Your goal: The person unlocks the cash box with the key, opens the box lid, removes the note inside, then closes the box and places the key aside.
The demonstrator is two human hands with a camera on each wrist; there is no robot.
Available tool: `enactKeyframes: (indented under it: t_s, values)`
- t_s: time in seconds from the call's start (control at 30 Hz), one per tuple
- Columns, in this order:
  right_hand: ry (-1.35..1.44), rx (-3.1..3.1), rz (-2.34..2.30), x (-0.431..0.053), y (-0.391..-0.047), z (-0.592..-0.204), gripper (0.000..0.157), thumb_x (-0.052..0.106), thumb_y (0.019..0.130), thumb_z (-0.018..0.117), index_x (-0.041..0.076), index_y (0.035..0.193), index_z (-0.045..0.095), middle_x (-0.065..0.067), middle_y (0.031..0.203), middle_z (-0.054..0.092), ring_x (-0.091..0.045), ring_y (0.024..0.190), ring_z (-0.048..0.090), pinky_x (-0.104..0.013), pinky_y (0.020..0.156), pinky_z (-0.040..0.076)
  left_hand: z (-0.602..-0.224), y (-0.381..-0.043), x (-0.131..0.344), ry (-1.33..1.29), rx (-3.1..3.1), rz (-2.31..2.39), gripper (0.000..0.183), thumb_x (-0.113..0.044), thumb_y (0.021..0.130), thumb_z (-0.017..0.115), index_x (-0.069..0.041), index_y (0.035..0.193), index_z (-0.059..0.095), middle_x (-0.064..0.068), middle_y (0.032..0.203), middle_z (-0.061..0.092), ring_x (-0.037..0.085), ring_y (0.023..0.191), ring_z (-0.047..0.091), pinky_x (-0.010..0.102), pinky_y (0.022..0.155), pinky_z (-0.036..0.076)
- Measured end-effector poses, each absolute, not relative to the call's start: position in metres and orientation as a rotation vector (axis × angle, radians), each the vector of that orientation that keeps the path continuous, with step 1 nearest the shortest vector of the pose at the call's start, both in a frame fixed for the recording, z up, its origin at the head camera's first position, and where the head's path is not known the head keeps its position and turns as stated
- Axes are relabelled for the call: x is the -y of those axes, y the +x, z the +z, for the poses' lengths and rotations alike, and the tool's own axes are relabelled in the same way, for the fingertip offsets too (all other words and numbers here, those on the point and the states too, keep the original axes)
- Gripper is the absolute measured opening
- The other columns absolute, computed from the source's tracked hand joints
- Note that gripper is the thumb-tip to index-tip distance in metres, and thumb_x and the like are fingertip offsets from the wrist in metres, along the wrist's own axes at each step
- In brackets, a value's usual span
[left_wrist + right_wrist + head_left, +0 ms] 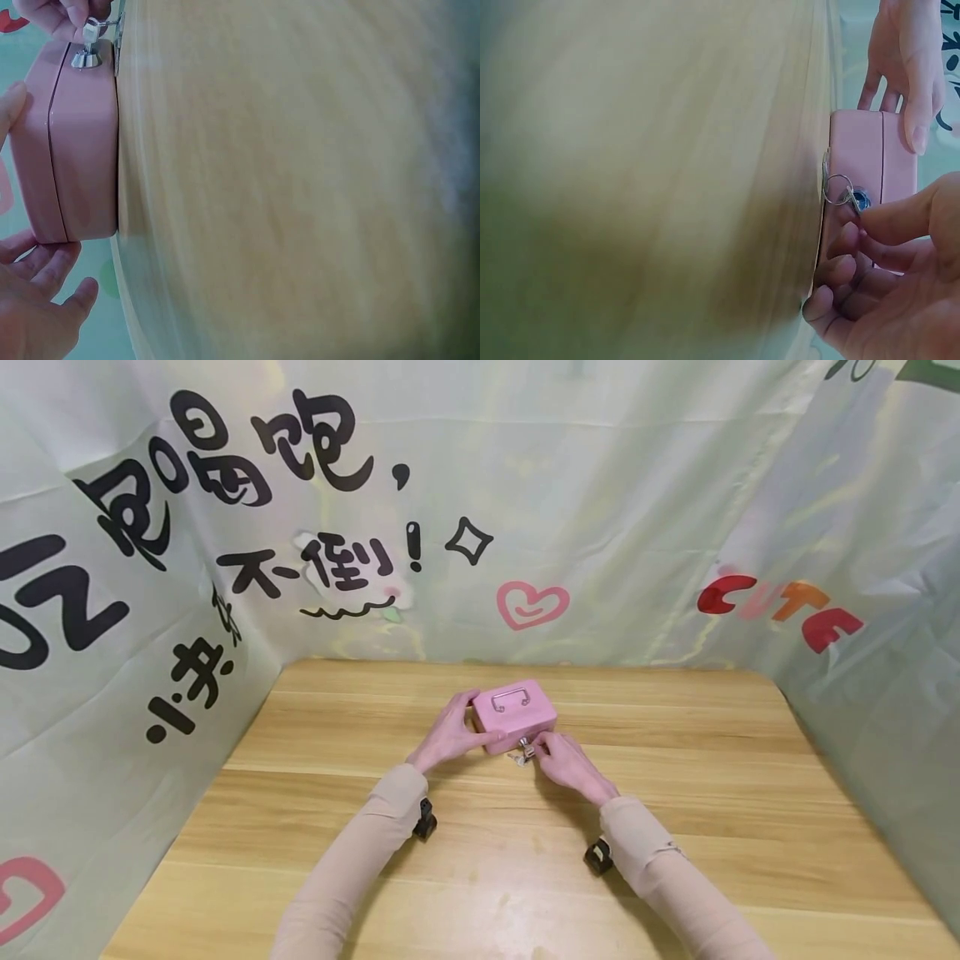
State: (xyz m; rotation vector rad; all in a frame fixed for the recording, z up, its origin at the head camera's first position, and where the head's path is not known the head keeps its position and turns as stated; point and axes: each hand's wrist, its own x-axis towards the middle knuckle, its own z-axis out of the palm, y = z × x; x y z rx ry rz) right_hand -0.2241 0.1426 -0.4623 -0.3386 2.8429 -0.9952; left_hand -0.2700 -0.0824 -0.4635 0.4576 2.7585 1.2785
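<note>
Grip's pinched on the key [91, 31]: right hand [566, 763] nearest, just right of the lock [85, 59] (left hand [450, 731] gripping the pink box [525, 715] by its left end).

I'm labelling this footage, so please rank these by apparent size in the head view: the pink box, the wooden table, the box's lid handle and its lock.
1. Wooden table
2. Pink box
3. Lid handle
4. Lock, tiny here and close to the right hand
</note>
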Motion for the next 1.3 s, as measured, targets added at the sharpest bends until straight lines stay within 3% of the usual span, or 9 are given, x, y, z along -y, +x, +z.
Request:
enactKeyframes:
  t_s: [0.17, 0.47, 0.6, 0.77, 0.9, 1.03, 1.17, 1.3]
  values:
    - [-0.341, -2.845, -0.97, -0.142, -0.226, -0.463, 0.019, 0.002, 0.095, 0.05, -0.001, 0.101, 0.068, -0.011, 0.089, 0.067, -0.014, 0.066, 0.049, -0.023, 0.056, 0.042, -0.463, -0.27, 0.083, 0.448, -2.756, 1.273, 0.098, -0.043, 0.079, 0.084, -0.008, 0.155, 0.033, 0.016, 0.156, 0.043, 0.035, 0.143, 0.044, 0.054, 0.121, 0.039]
    - [-0.298, -2.833, -1.002, -0.145, -0.226, -0.462, 0.021, 0.006, 0.095, 0.053, -0.002, 0.108, 0.067, -0.013, 0.096, 0.069, -0.017, 0.075, 0.056, -0.024, 0.064, 0.047, -0.462, -0.269, 0.084, 0.467, -2.767, 1.269, 0.097, -0.042, 0.08, 0.084, -0.006, 0.155, 0.033, 0.017, 0.155, 0.044, 0.036, 0.142, 0.045, 0.054, 0.121, 0.039]
    - [-0.251, -2.797, -1.093, -0.152, -0.225, -0.461, 0.018, 0.011, 0.095, 0.058, -0.002, 0.105, 0.066, -0.012, 0.09, 0.069, -0.017, 0.073, 0.058, -0.025, 0.059, 0.049, -0.463, -0.269, 0.085, 0.484, -2.759, 1.267, 0.097, -0.043, 0.08, 0.083, -0.006, 0.155, 0.033, 0.017, 0.156, 0.043, 0.036, 0.143, 0.044, 0.054, 0.122, 0.038]
    - [-0.214, -2.816, -1.202, -0.161, -0.225, -0.459, 0.016, 0.016, 0.092, 0.068, 0.003, 0.096, 0.06, -0.006, 0.08, 0.06, -0.015, 0.068, 0.052, -0.022, 0.055, 0.044, -0.463, -0.269, 0.088, 0.522, -2.732, 1.29, 0.098, -0.041, 0.079, 0.084, -0.004, 0.154, 0.033, 0.017, 0.157, 0.042, 0.036, 0.144, 0.042, 0.057, 0.123, 0.036]
    - [-0.22, -2.813, -1.284, -0.167, -0.224, -0.459, 0.024, 0.017, 0.089, 0.074, 0.004, 0.094, 0.054, -0.004, 0.082, 0.053, -0.016, 0.072, 0.048, -0.021, 0.058, 0.042, -0.464, -0.269, 0.092, 0.553, -2.686, 1.316, 0.099, -0.037, 0.079, 0.085, -0.003, 0.155, 0.032, 0.018, 0.157, 0.042, 0.036, 0.146, 0.04, 0.059, 0.124, 0.032]
    - [-0.257, -2.739, -1.392, -0.169, -0.224, -0.459, 0.036, 0.017, 0.086, 0.078, 0.001, 0.104, 0.051, -0.011, 0.094, 0.056, -0.02, 0.083, 0.052, -0.024, 0.071, 0.048, -0.467, -0.268, 0.097, 0.569, -2.599, 1.388, 0.1, -0.032, 0.079, 0.085, -0.004, 0.156, 0.03, 0.017, 0.159, 0.04, 0.036, 0.148, 0.039, 0.061, 0.124, 0.029]
    - [-0.352, -2.602, -1.567, -0.17, -0.224, -0.461, 0.056, 0.011, 0.084, 0.079, -0.006, 0.125, 0.044, -0.025, 0.122, 0.056, -0.036, 0.108, 0.059, -0.044, 0.096, 0.058, -0.468, -0.267, 0.103, 0.565, -2.522, 1.44, 0.099, -0.029, 0.079, 0.085, -0.006, 0.158, 0.028, 0.015, 0.162, 0.036, 0.037, 0.149, 0.037, 0.063, 0.125, 0.026]
    - [-0.446, -2.425, -1.708, -0.173, -0.226, -0.463, 0.079, 0.0, 0.082, 0.076, -0.004, 0.147, 0.032, -0.031, 0.151, 0.038, -0.052, 0.135, 0.046, -0.058, 0.114, 0.046, -0.468, -0.266, 0.107, 0.58, -2.461, 1.456, 0.099, -0.027, 0.08, 0.084, -0.007, 0.159, 0.026, 0.015, 0.164, 0.033, 0.037, 0.151, 0.034, 0.061, 0.126, 0.025]
